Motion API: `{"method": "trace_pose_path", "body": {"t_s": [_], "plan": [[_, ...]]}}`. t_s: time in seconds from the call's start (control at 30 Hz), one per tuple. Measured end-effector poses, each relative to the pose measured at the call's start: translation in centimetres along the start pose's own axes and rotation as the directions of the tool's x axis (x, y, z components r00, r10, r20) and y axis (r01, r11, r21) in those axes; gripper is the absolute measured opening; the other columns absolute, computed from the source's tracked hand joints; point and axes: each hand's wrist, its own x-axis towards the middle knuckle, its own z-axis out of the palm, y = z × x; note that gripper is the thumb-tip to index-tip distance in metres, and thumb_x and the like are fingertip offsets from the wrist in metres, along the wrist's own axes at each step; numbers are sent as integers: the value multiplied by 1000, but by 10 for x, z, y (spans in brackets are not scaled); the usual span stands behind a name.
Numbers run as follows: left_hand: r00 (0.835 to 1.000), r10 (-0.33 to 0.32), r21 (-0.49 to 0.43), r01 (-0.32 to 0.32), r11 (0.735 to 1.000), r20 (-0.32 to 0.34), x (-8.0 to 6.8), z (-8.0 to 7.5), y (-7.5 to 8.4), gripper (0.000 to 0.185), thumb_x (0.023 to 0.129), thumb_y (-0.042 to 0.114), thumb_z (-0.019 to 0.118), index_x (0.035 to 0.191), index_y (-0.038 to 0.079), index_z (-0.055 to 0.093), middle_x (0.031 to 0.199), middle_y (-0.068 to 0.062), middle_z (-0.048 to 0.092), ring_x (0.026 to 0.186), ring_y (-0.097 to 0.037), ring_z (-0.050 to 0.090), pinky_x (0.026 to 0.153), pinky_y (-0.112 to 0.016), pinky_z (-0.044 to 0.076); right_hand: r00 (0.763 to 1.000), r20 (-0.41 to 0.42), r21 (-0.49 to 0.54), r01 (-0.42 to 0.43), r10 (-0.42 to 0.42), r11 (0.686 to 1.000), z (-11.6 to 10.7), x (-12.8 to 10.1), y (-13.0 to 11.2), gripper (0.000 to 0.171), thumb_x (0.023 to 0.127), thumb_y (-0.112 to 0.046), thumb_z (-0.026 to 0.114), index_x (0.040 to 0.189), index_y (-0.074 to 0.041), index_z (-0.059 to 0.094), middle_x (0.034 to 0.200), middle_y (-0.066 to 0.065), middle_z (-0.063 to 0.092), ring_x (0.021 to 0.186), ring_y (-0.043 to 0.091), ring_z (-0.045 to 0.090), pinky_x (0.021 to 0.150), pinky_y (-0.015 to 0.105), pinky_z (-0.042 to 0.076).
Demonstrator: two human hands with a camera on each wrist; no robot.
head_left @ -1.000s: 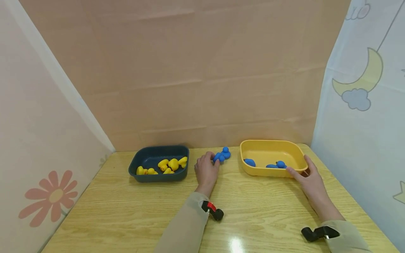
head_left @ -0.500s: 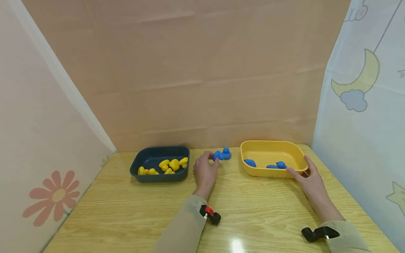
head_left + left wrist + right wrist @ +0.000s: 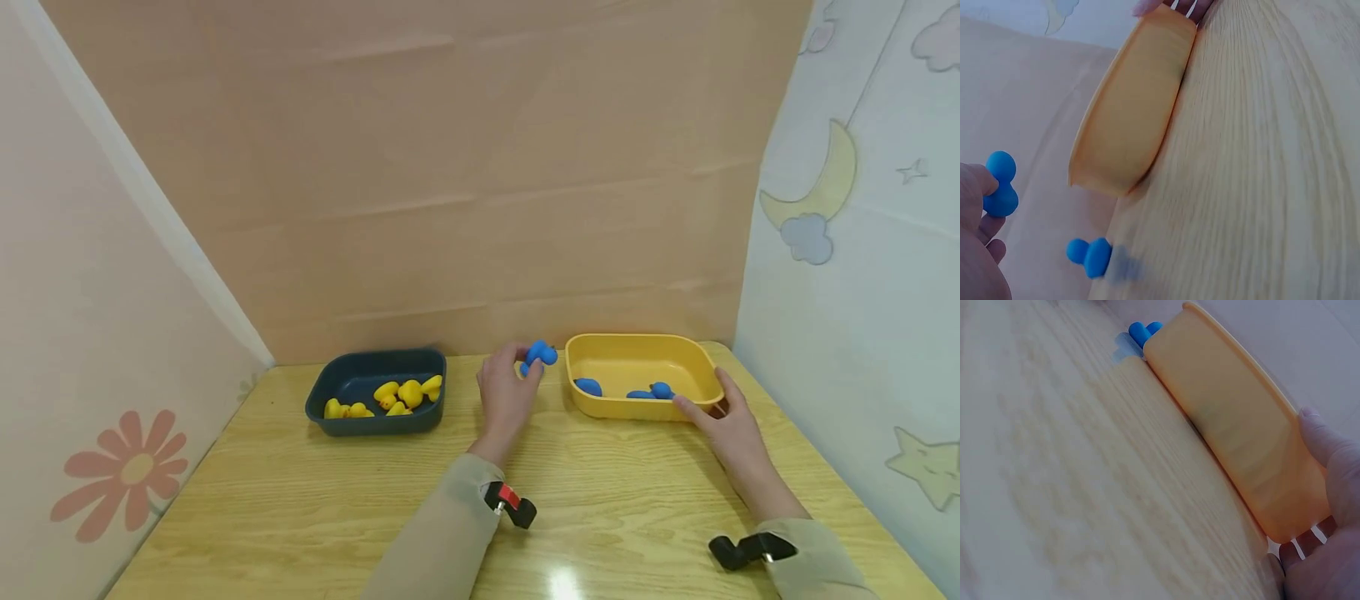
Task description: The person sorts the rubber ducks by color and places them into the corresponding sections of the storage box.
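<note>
My left hand [image 3: 506, 400] pinches a small blue toy duck [image 3: 1001, 184] between thumb and fingers, raised above the tabletop. A second blue duck [image 3: 1092, 256] stands on the table below it; in the head view the hand and the held duck partly cover it. To the right is a yellow bin [image 3: 622, 408] with several blue ducks [image 3: 662, 390] inside. My right hand [image 3: 738, 437] grips this bin at its near right corner, thumb on the rim and fingers around the outside, as the right wrist view also shows.
A dark blue-green bin [image 3: 375, 427] holding several yellow ducks [image 3: 410, 392] stands left of my left hand. Behind both bins rises a tan cloth backdrop [image 3: 465, 208]. Printed cloth panels [image 3: 847, 317] close off the wooden table [image 3: 315, 500] on either side.
My left hand has taken hold of one blue duck, raised it off the table and moved slightly right, leaving the other behind. The right hand keeps its grip on the yellow bin.
</note>
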Motion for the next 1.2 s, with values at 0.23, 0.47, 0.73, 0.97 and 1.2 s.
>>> {"method": "trace_pose_path", "body": {"t_s": [0.23, 0.47, 0.73, 0.97, 1.2], "plan": [[997, 40, 27, -41, 999, 60, 4, 14, 25, 13, 102, 22, 83, 112, 15, 78, 107, 4, 79, 107, -26, 68, 108, -51, 45, 1000, -2, 7, -24, 24, 1000, -1, 1, -3, 111, 108, -55, 68, 177, -20, -12, 181, 28, 5, 163, 53, 19, 133, 48, 23], [983, 48, 105, -67, 992, 179, 1, 32, 40, 18, 104, 30, 81, 117, 19, 76, 110, 9, 77, 114, -20, 63, 111, -46, 43, 999, -9, 20, -33, 33, 999, -1, 2, -4, 111, 108, -54, 68, 177, -21, -13, 181, 27, 4, 163, 53, 17, 130, 65, 18], [963, 72, 211, -129, 969, 258, -4, 51, 48, 17, 104, 32, 81, 117, 21, 80, 108, 12, 80, 116, -19, 67, 113, -48, 46, 1000, -5, 29, -18, 18, 999, 1, 3, -1, 111, 108, -54, 68, 177, -20, -13, 182, 26, 1, 164, 52, 16, 131, 61, 19], [950, 64, 250, -145, 957, 305, -3, 60, 47, 19, 106, 35, 78, 120, 22, 80, 111, 13, 79, 113, -17, 64, 115, -44, 43, 1000, 2, -4, -15, 15, 1000, 2, 6, 1, 110, 108, -55, 68, 177, -21, -11, 182, 26, 5, 161, 51, 25, 130, 41, 30], [950, 55, 242, -134, 961, 308, -3, 63, 41, 28, 106, 33, 77, 133, 24, 78, 129, 7, 77, 126, -22, 66, 114, -48, 44, 1000, -5, -10, -22, 22, 1000, 2, 7, 1, 110, 108, -55, 68, 177, -23, -10, 182, 25, 6, 161, 51, 26, 128, 32, 31]]}}
